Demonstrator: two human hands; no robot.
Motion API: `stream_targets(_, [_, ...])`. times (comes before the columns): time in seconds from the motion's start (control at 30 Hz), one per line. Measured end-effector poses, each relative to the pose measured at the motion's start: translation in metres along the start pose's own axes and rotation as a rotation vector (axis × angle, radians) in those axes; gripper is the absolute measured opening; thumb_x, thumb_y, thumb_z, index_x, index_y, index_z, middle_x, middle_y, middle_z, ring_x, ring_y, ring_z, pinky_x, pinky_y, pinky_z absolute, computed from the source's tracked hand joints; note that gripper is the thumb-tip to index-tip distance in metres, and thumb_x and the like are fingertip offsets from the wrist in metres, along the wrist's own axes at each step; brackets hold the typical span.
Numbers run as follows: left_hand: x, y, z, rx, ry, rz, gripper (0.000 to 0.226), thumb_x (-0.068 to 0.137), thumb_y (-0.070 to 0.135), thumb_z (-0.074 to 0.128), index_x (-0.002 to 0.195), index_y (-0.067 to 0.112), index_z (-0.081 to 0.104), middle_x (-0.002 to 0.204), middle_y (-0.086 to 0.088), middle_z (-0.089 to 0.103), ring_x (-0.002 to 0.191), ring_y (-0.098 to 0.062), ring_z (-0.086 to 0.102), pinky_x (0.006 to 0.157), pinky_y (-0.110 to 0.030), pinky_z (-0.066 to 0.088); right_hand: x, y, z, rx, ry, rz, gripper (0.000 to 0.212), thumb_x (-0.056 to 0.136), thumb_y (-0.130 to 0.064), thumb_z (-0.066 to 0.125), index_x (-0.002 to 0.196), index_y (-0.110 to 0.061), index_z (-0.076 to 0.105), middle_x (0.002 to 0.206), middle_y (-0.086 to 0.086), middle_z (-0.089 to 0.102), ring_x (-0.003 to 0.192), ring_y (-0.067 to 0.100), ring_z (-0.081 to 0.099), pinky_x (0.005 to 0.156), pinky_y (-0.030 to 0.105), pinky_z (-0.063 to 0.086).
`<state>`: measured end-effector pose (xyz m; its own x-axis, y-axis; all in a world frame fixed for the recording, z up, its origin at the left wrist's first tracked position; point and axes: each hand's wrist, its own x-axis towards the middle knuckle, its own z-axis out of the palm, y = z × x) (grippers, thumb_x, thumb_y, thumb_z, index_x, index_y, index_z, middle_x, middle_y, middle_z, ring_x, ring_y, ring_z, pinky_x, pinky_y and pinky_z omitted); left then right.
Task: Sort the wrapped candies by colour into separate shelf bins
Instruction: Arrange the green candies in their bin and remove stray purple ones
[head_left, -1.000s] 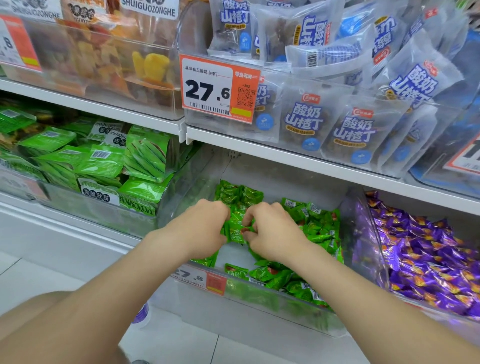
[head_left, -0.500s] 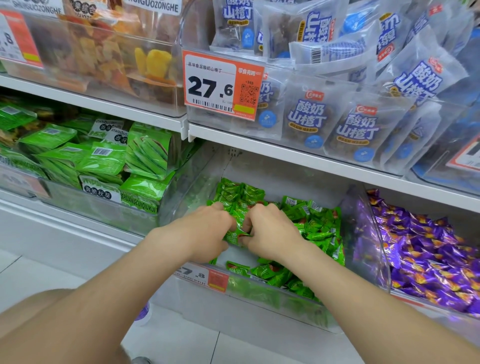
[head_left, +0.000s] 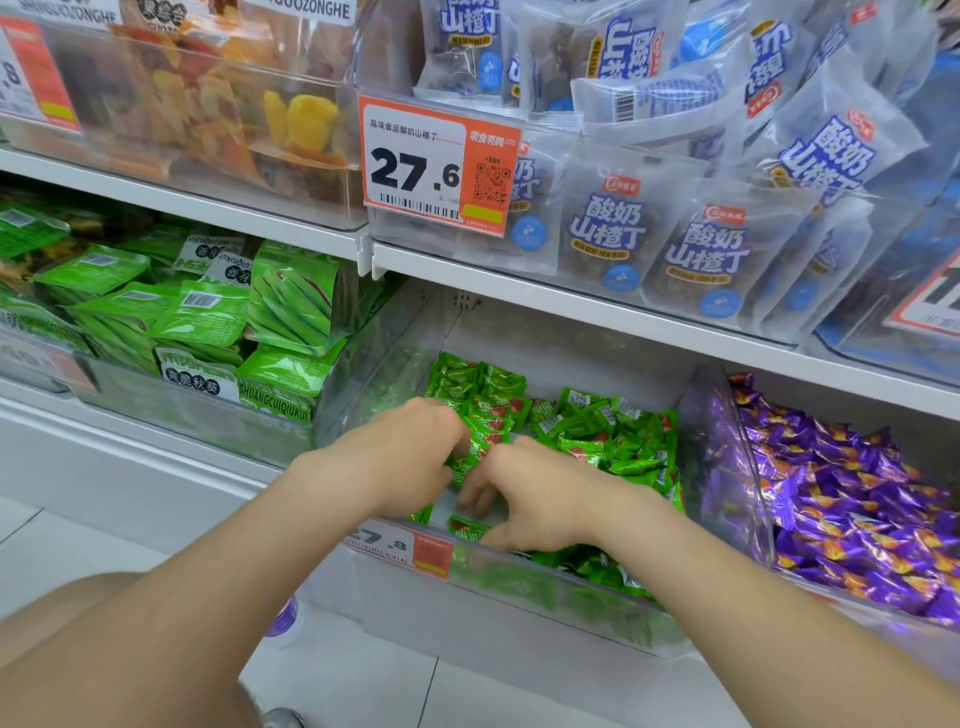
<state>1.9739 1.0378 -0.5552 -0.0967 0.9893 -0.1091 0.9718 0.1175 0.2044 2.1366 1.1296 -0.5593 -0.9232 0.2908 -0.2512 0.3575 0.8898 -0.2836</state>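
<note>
- Two hands in the clear middle bin (head_left: 519, 587). The left hand (head_left: 400, 457) has its fingers curled over a clump of green candies (head_left: 597, 426) at the pile's left side. The right hand (head_left: 545, 504) reaches fingers-down toward the bin bottom; can't tell if it grips anything.
- Purple candies (head_left: 857, 509) sit in the next bin right, behind a clear divider (head_left: 727, 467).
- Risk: slick wrappers in a loose clump could slip on the lift and go over the low front wall onto the shop floor (head_left: 337, 675).
- Risk: a stray colour buried under the pile gets missed; none visible.

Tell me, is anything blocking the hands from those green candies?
Nothing visible does. The left hand and the right hand are inside the clear bin, past its front wall, in among the green candies.
</note>
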Motion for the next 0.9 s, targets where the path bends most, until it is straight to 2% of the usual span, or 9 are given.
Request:
stream_targets(0.07, [0.0, 0.001, 0.0, -0.014, 0.025, 0.004, 0.025, 0.095, 0.02, 0.067, 0.119, 0.026, 0.071, 0.097, 0.002, 0.054, 0.107, -0.028, 0.062, 0.089, -0.043, 0.055, 0.002, -0.003, 0.003, -0.019, 0.022, -0.006, 0.047, 0.08, -0.031, 0.087, 0.123, -0.017, 0.073, 0.1, -0.005, 0.078, 0.094, 0.014, 0.068, 0.083, 0.03, 0.056])
stream_targets(0.17, [-0.001, 0.002, 0.0, -0.041, 0.036, -0.001, 0.022, 0.094, 0.018, 0.065, 0.112, 0.028, 0.072, 0.089, 0.004, 0.057, 0.099, -0.028, 0.065, 0.083, -0.044, 0.057, 0.003, -0.005, 0.005, -0.016, 0.016, 0.022, 0.041, 0.079, -0.024, 0.084, 0.117, -0.013, 0.073, 0.089, -0.001, 0.074, 0.088, 0.019, 0.063, 0.08, 0.037, 0.057])
stream_targets(0.3, [-0.003, 0.006, -0.005, -0.127, 0.072, -0.037, 0.008, 0.094, 0.025, 0.063, 0.094, 0.028, 0.071, 0.089, 0.002, 0.069, 0.086, -0.024, 0.067, 0.076, -0.04, 0.058, 0.0, -0.001, -0.007, 0.091, 0.128, 0.084, 0.04, 0.069, -0.042, 0.091, 0.101, -0.025, 0.073, 0.082, -0.002, 0.066, 0.079, 0.016, 0.059, 0.076, 0.039, 0.055])
stream_targets(0.4, [-0.007, 0.014, -0.015, -0.292, 0.176, -0.073, 0.016, 0.099, 0.037, 0.063, 0.097, 0.026, 0.074, 0.088, 0.005, 0.073, 0.075, -0.009, 0.066, 0.068, -0.027, 0.054, -0.008, 0.009, -0.022, 0.271, 0.279, 0.186, 0.04, 0.064, -0.04, 0.096, 0.091, -0.029, 0.068, 0.085, 0.002, 0.068, 0.07, 0.012, 0.054, 0.07, 0.035, 0.051])
stream_targets(0.5, [-0.014, 0.021, -0.025, -0.488, 0.209, -0.077, 0.014, 0.094, 0.043, 0.072, 0.099, 0.031, 0.077, 0.092, 0.012, 0.073, 0.07, 0.007, 0.066, 0.06, -0.008, 0.047, -0.017, 0.014, -0.031, 0.658, 0.343, 0.278, 0.039, 0.067, -0.018, 0.097, 0.095, -0.023, 0.07, 0.088, 0.008, 0.076, 0.066, 0.014, 0.064, 0.074, 0.039, 0.057])
stream_targets(0.57, [-0.019, 0.022, -0.029, -0.639, 0.206, -0.075, 0.011, 0.09, 0.038, 0.079, 0.101, 0.033, 0.078, 0.096, 0.008, 0.072, 0.068, -0.003, 0.073, 0.068, -0.025, 0.062, -0.023, 0.015, -0.034, 0.924, 0.336, 0.269, 0.039, 0.072, -0.003, 0.093, 0.103, -0.013, 0.07, 0.091, 0.015, 0.079, 0.081, 0.027, 0.076, 0.087, 0.044, 0.06])
stream_targets(0.63, [-0.022, 0.019, -0.031, -0.688, 0.235, -0.103, 0.007, 0.091, 0.028, 0.081, 0.097, 0.031, 0.079, 0.091, 0.0, 0.07, 0.062, -0.013, 0.075, 0.07, -0.041, 0.065, -0.027, 0.015, -0.036, 1.03, 0.293, 0.213, 0.036, 0.078, -0.001, 0.088, 0.109, -0.01, 0.072, 0.096, 0.016, 0.079, 0.095, 0.037, 0.077, 0.095, 0.05, 0.06])
stream_targets(0.8, [-0.023, 0.015, -0.026, -0.556, 0.205, -0.081, 0.01, 0.088, 0.025, 0.083, 0.094, 0.03, 0.076, 0.078, 0.001, 0.071, 0.059, -0.014, 0.072, 0.059, -0.041, 0.064, -0.029, 0.015, -0.031, 0.741, 0.341, 0.169, 0.022, 0.082, -0.025, 0.09, 0.1, -0.019, 0.079, 0.087, 0.001, 0.08, 0.086, 0.025, 0.078, 0.087, 0.041, 0.063])
stream_targets(0.9, [-0.016, 0.009, -0.014, -0.35, 0.213, -0.142, 0.014, 0.091, 0.021, 0.077, 0.103, 0.028, 0.074, 0.088, 0.008, 0.073, 0.072, -0.008, 0.07, 0.072, -0.038, 0.063, -0.021, 0.012, -0.019, 0.509, 0.314, 0.248, 0.02, 0.083, -0.026, 0.089, 0.097, -0.018, 0.077, 0.077, -0.003, 0.078, 0.074, 0.01, 0.075, 0.081, 0.032, 0.061])
